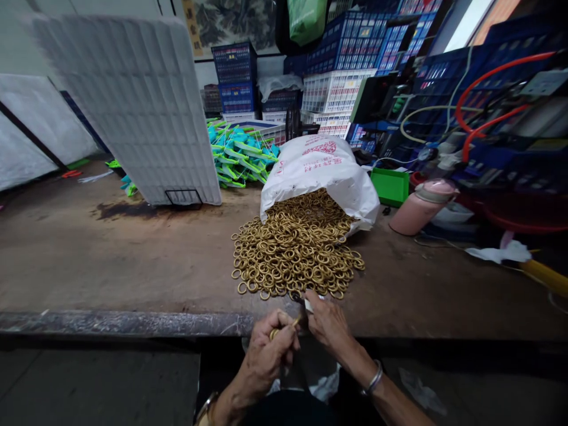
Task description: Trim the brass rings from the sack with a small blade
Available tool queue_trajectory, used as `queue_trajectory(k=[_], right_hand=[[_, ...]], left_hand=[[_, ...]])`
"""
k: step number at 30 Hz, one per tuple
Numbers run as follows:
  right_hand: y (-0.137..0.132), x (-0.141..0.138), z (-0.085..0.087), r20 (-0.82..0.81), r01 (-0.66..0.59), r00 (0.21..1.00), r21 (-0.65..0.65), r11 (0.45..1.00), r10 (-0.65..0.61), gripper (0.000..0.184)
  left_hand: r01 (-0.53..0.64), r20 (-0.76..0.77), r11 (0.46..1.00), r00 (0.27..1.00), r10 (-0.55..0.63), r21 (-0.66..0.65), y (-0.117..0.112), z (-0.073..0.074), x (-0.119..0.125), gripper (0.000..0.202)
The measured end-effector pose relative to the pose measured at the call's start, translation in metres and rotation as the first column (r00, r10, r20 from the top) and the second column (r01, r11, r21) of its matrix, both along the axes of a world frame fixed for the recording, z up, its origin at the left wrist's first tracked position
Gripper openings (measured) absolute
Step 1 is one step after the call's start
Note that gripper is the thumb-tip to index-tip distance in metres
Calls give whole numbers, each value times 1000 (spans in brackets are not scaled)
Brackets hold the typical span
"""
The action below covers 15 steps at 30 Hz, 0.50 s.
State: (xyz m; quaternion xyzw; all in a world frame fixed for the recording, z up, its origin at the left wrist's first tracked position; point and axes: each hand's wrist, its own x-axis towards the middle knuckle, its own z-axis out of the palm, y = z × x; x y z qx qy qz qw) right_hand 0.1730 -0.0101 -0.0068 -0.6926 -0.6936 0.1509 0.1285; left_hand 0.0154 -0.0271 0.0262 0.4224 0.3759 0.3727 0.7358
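A heap of brass rings (296, 253) spills from a white sack (320, 170) lying on its side on the brown workbench (110, 260). My left hand (267, 350) is closed in a pinch on a brass ring (276, 332) just in front of the bench's near edge. My right hand (327, 322) is closed too, its fingers meeting the left hand's and reaching to the near edge of the heap; something small and white shows at its fingertips, too small to name. A metal bangle (374, 378) sits on my right wrist.
A tall white gridded panel (142, 106) stands at the back left. Turquoise plastic parts (239, 155) lie behind it. A pink bottle (420, 207) and a green tray (390, 186) lie to the right, near red hoses and machinery. Blue and white crates (341, 65) are stacked behind.
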Motion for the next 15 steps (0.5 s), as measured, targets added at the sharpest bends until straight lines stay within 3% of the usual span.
queue_trajectory(k=[5, 15], right_hand=[[2, 6, 0, -48, 123, 992, 63, 990, -120, 18], [7, -16, 5, 121, 149, 981, 52, 987, -154, 12]], left_hand=[[-59, 215, 959, 969, 122, -277, 8, -4, -3, 24], [-80, 238, 949, 959, 156, -304, 12, -16, -9, 14]])
